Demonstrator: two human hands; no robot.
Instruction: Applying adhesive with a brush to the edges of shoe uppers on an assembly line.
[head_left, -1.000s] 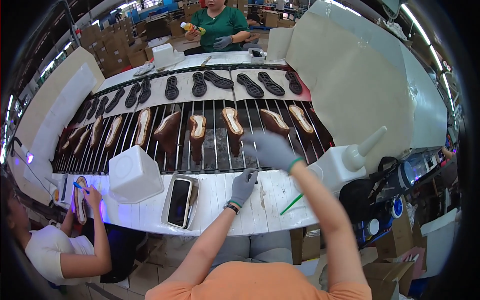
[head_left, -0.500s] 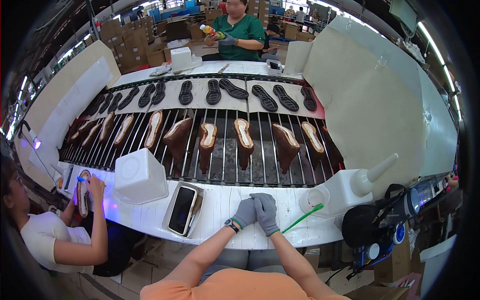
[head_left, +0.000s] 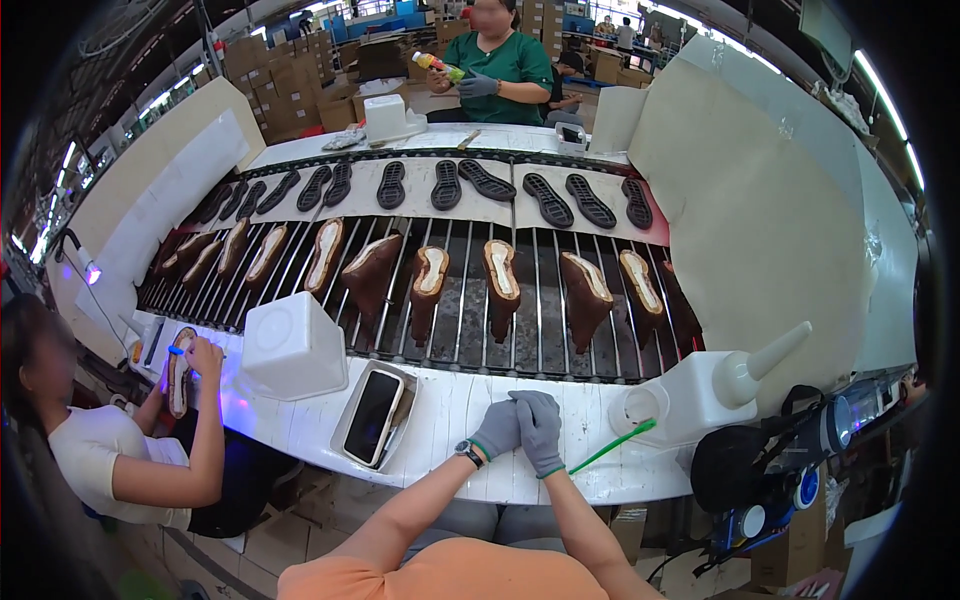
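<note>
My left hand and my right hand, both in grey gloves, rest together on the white tabletop. The right hand's fingers fold over the ends of the left's; both look closed, with no item in them. Just right of them lies a thin green-handled tool, its end by the round pot of a white bottle with a long spout. To their left, a white tray holds a phone. Beyond the table edge, brown shoe uppers stand sole side up on a rack of metal rods.
Black soles line a pale board behind the uppers. A white box-shaped container stands left. One co-worker works on an upper there; another in green holds a bottle across the line. Tall panels flank the rack.
The whole view has shifted slightly right and a little down in places. My hands stay together in the same spot on the table. The left co-worker's hand has moved slightly at the upper.
</note>
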